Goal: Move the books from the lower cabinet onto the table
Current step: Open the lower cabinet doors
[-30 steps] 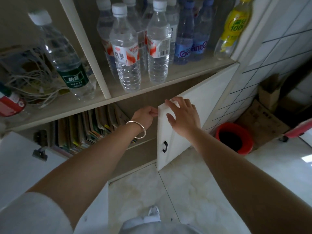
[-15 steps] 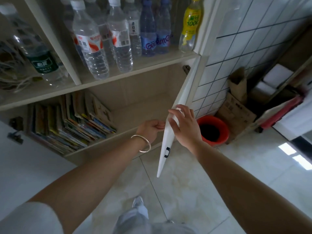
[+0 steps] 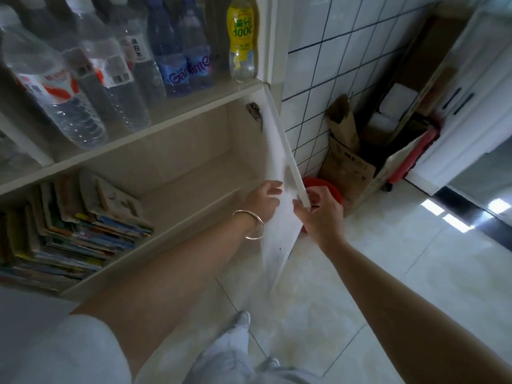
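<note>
Books: a slumped row and stack of thin, colourful volumes at the left end of the lower cabinet shelf, some leaning rightward, several lying flat beneath; one pale cover rests tilted on top. Right part of the same shelf bare.

Cabinet door: white, hinged at the cabinet's right edge, swung outward and seen almost edge-on; metal hinge at its upper inner corner.

Left hand: on the inner face of the door near its free edge, fingers curled against the panel; silver bangle on the wrist. Whether the grip closes round the edge cannot be told.

Right hand: on the outer side of the door, fingers bent around its edge, thumb toward the inner side, pinching the panel.

Upper shelf: clear water bottles at left and centre, two blue bottles right of them, one yellow-labelled bottle at the right end.

Beyond the door: red bucket on the floor, partly hidden by the door and right hand; cardboard box just beside it against the white tiled wall. Pale tiled floor below; light shoes at the lower centre.
</note>
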